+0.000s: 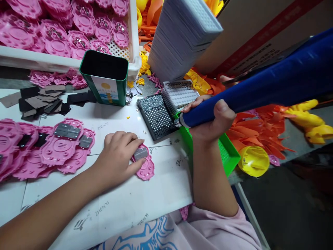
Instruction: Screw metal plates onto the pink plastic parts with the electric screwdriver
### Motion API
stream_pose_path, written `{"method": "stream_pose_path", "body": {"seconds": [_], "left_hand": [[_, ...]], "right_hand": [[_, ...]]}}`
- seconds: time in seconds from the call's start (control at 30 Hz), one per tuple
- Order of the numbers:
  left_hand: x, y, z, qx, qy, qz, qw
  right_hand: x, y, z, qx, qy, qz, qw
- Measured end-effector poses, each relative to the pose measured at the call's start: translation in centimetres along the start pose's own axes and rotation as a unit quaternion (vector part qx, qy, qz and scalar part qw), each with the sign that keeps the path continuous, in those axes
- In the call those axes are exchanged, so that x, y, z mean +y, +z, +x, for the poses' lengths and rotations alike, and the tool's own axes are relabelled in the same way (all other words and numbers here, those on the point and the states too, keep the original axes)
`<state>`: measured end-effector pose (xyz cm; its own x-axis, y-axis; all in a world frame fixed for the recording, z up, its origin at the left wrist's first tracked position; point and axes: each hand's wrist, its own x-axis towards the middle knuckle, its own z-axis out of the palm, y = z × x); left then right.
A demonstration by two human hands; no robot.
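Note:
My left hand (118, 158) is closed on a pink plastic part (146, 169) lying on the white table top. A grey plate (141, 152) sits on that part, partly under my fingers. Wrapped in my right hand (217, 121) is a blue electric screwdriver (249, 85), tilted, its metal nose pointing left. The nose is over the right edge of a black perforated screw tray (160, 121), whose far end is heaped with small screws. Whether the tip touches a screw I cannot make out. More pink parts with dark or grey plates (68, 131) overlap in a pile at the left.
Behind the hands stand a green tin (104, 81), a white crate (134, 41) of pink parts and a tall stack of white trays (179, 38). Loose black and grey plates (47, 100) lie left. A green basket (229, 152) and orange pieces (260, 125) are at the right.

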<state>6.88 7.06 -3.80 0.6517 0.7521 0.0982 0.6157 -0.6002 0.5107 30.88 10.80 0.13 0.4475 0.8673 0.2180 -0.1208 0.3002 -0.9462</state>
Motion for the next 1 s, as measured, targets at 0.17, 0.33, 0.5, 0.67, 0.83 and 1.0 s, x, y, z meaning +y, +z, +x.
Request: {"method": "stream_pose_path", "body": {"seconds": [0.17,0.33,0.5,0.67,0.83,1.0], "left_hand": [[-0.1,0.1,-0.1,0.01,0.013,0.009,1.0],[-0.2,0.6,-0.2,0.034,0.023,0.024,0.999],[0.0,0.9,-0.1,0.068,0.027,0.062,0.995],[0.3,0.8,-0.2,0.058,0.001,0.061,0.996],[0.3,0.7,-0.2,0.048,-0.013,0.047,0.998],[0.3,0.7,-0.1,0.039,-0.016,0.042,0.998]], "right_hand": [[-0.1,1.2,-0.4,0.044,-0.073,0.012,0.996],[-1.4,1.2,-0.4,0.046,-0.126,0.038,0.99],[-3.4,1.1,-1.8,-0.013,-0.097,0.041,0.994],[-3.7,1.8,-4.2,-0.14,-0.016,0.119,0.983],[-2.5,2.8,-5.3,-0.214,0.013,0.1,0.972],[-1.8,3.1,-5.5,-0.206,0.005,0.107,0.973]]}}
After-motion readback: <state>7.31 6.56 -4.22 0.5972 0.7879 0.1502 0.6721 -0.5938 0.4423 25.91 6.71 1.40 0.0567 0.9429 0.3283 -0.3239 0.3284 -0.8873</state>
